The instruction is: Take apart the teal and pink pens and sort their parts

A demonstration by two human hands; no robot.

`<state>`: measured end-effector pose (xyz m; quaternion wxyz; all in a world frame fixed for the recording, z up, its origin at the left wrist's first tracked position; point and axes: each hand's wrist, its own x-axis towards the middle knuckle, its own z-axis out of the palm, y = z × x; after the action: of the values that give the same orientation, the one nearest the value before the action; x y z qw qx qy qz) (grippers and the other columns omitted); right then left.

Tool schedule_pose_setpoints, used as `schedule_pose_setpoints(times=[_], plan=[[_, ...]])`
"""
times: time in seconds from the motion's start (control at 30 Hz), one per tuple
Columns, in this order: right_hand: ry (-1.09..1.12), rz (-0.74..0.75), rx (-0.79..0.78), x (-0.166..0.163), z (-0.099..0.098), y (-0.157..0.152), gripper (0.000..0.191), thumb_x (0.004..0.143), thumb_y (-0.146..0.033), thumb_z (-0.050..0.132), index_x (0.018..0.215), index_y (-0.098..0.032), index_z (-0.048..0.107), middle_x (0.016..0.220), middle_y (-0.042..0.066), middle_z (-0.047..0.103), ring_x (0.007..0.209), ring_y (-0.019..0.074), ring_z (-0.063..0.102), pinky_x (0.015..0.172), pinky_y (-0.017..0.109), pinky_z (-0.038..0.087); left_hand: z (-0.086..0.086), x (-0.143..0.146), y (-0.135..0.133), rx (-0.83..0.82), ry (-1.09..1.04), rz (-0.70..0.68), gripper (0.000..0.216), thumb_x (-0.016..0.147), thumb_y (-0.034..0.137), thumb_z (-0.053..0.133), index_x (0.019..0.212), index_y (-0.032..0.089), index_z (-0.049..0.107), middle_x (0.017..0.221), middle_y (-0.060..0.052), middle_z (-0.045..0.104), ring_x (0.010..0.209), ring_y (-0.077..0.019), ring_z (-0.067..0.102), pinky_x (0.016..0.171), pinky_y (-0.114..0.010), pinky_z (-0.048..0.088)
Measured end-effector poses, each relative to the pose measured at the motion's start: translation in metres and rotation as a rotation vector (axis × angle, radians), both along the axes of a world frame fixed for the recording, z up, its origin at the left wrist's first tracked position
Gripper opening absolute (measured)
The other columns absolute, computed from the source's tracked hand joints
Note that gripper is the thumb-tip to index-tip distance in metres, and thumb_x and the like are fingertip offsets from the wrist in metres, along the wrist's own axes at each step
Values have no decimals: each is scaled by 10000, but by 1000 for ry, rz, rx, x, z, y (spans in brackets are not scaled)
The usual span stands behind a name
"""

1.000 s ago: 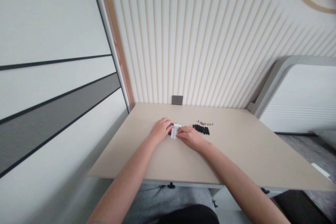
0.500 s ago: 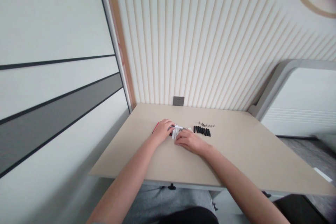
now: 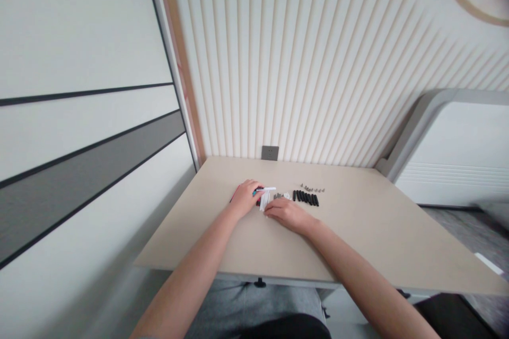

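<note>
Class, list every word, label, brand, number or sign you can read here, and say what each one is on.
None: no text is readable anywhere.
White pen-like piece in the left hand: too small to tell if marked.
Black pieces: too small to tell.
Dark wall socket: only small holes show, no legible lettering.

Loads of room on the right of the counter (image 3: 382,233). Beyond the right hand (image 3: 288,213), though, black sticks (image 3: 306,198) and metal bits (image 3: 307,188) block a low slide.
</note>
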<state>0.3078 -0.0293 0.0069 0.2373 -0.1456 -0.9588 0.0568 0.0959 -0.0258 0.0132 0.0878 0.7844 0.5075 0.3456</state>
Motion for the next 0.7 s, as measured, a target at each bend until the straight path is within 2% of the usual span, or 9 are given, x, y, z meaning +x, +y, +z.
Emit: schedule_pose_setpoints(times=[0.2,0.4,0.53,0.63,0.7], plan=[[-88,6,76,6,0,4,210,950,-195,511,1079,-221,675,1081,64,682,1007,187,607,907,329,459,-1,1,2,-3,-74,7,103,862,249,592,928,199,654,961,-49,659,928,-201,593,861,-329,462],[-137,27,163,4,8,4,217,974,-210,469,1083,-236,655,1018,69,678,984,173,595,881,321,435,-1,3,3,-40,-179,35,123,839,260,602,921,190,660,937,-46,676,897,-199,613,852,-326,469],[-165,43,274,1,10,6,227,993,-224,425,1076,-220,637,995,72,670,988,176,581,857,324,424,0,4,1,-108,-291,23,160,837,283,590,947,195,665,949,-39,699,883,-195,627,839,-315,478],[-124,61,335,1,12,7,229,999,-201,397,1081,-194,611,1007,77,670,993,184,576,859,341,426,3,6,0,-134,-390,-7,179,826,325,610,929,192,670,945,-35,704,881,-194,627,844,-306,475],[-44,61,330,3,15,5,235,1001,-171,374,1098,-186,587,1046,80,668,1009,184,573,883,353,425,5,8,-1,-179,-530,-51,228,813,376,633,919,175,658,919,-43,700,856,-189,630,808,-295,484]])
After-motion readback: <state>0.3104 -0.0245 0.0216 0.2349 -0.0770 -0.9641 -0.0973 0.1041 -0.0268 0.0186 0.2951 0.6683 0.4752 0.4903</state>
